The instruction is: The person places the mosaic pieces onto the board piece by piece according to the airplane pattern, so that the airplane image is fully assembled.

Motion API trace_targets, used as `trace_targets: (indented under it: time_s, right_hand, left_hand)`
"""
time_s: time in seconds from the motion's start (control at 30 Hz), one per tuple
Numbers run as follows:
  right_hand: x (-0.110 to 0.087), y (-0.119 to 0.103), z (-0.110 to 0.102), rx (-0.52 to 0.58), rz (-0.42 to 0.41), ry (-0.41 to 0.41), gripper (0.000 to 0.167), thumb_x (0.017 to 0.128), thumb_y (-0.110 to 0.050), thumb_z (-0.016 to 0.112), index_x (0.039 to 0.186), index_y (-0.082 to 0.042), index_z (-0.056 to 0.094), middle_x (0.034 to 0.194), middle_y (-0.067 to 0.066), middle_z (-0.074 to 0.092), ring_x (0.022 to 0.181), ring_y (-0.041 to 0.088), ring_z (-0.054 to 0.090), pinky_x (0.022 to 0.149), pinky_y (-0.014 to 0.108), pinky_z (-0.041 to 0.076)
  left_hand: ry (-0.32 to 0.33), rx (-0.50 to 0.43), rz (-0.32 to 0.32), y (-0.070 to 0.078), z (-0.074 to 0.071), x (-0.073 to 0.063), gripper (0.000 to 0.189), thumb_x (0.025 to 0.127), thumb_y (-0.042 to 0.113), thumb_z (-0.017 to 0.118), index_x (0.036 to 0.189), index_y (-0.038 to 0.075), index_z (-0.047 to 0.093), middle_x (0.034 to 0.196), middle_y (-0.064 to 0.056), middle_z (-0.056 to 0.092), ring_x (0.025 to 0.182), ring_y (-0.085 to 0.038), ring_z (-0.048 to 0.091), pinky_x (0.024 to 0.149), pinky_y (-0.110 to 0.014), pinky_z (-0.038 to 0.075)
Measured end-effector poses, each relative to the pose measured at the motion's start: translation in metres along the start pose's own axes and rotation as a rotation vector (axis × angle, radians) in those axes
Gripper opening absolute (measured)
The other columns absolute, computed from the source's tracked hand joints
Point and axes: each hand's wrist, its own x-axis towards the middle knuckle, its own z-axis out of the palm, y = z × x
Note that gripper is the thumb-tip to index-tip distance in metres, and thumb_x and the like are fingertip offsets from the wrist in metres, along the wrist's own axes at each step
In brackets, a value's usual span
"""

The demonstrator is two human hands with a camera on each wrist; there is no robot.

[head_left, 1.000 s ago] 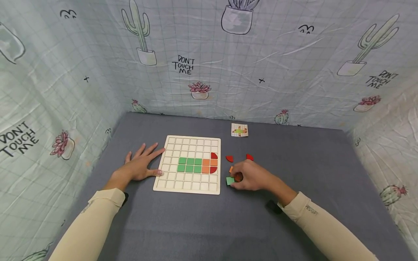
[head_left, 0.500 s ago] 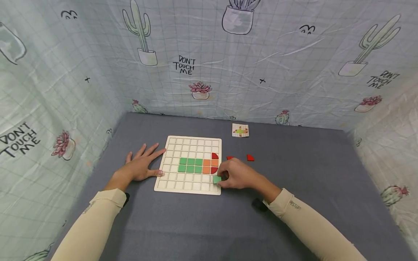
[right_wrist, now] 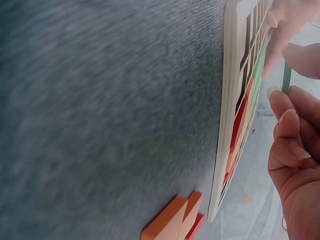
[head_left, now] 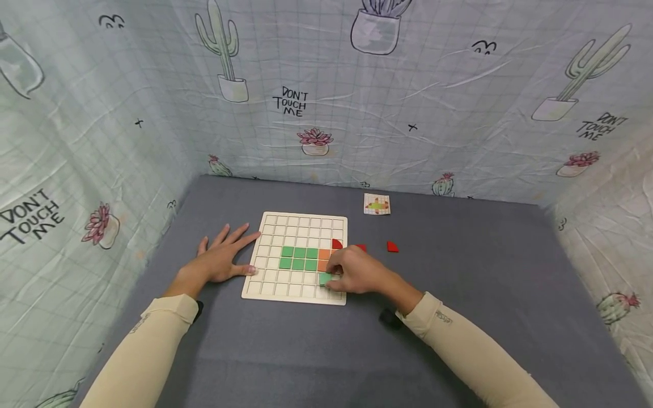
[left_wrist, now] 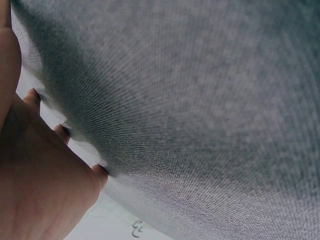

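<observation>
My right hand (head_left: 359, 271) pinches a green square tile (head_left: 324, 278) between thumb and fingers, over the lower right part of a pale wooden grid board (head_left: 270, 290). In the right wrist view that green tile (right_wrist: 287, 77) appears edge-on, apart from the board. Fingers spread, my left hand (head_left: 219, 259) rests at the board's left edge, thumb and index finger touching it. Several green tiles (head_left: 299, 258) lie in two rows in the grid, with orange tiles (head_left: 324, 259) to their right. A red quarter-round piece (head_left: 337, 244) sits above the orange ones; my right hand hides others.
Right of the board lie a loose red quarter-round piece (head_left: 392, 246) and another red piece (head_left: 361, 247), partly hidden. Loose orange tiles (right_wrist: 167, 220) show in the right wrist view. A small pattern card (head_left: 377, 204) lies behind, on the grey tabletop (head_left: 459, 255) before patterned fabric.
My right hand has moved left from the loose pieces to above the board, carrying the green tile. The left hand has stayed at the board's edge.
</observation>
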Motion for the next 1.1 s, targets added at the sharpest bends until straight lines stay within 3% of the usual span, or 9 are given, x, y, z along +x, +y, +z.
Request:
trace_targets:
  time_s: [0.23, 0.6, 0.87, 1.1]
  right_hand:
    - [0.009, -0.003, 0.004, -0.001, 0.016, 0.002, 0.014, 0.084, -0.019, 0.086, 0.094, -0.009, 0.081, 0.085, -0.001, 0.075, 0.072, 0.004, 0.059, 0.068, 0.016, 0.050]
    - [0.029, -0.011, 0.007, -0.013, -0.016, 0.012, 0.013, 0.084, -0.018, 0.085, 0.090, -0.008, 0.079, 0.076, -0.001, 0.066, 0.067, 0.002, 0.052, 0.065, 0.017, 0.045]
    - [0.041, -0.017, 0.013, -0.032, 0.002, 0.017, 0.017, 0.086, -0.019, 0.084, 0.099, -0.008, 0.082, 0.093, 0.002, 0.077, 0.075, 0.006, 0.064, 0.070, 0.016, 0.051]
    - [0.050, -0.023, 0.017, -0.035, -0.002, 0.031, 0.016, 0.087, -0.019, 0.083, 0.098, -0.007, 0.082, 0.096, 0.004, 0.079, 0.082, 0.014, 0.070, 0.073, 0.019, 0.053]
  left_hand:
    - [0.001, -0.002, -0.005, 0.003, -0.001, -0.001, 0.095, 0.090, 0.069, 0.066, 0.167, 0.038, 0.019, 0.179, -0.005, 0.003, 0.162, -0.049, -0.001, 0.118, -0.083, -0.001]
    - [0.006, -0.005, -0.010, 0.002, -0.002, -0.002, 0.096, 0.089, 0.068, 0.067, 0.167, 0.037, 0.021, 0.179, -0.005, 0.004, 0.162, -0.049, -0.001, 0.118, -0.083, 0.000]
    - [-0.001, 0.003, -0.013, -0.001, 0.002, 0.000, 0.096, 0.089, 0.069, 0.067, 0.167, 0.039, 0.019, 0.179, -0.003, 0.002, 0.163, -0.048, -0.002, 0.118, -0.082, -0.001]
    - [0.002, 0.002, -0.010, -0.002, 0.002, 0.001, 0.097, 0.089, 0.070, 0.067, 0.167, 0.039, 0.019, 0.179, -0.003, 0.002, 0.163, -0.048, -0.003, 0.118, -0.082, -0.002]
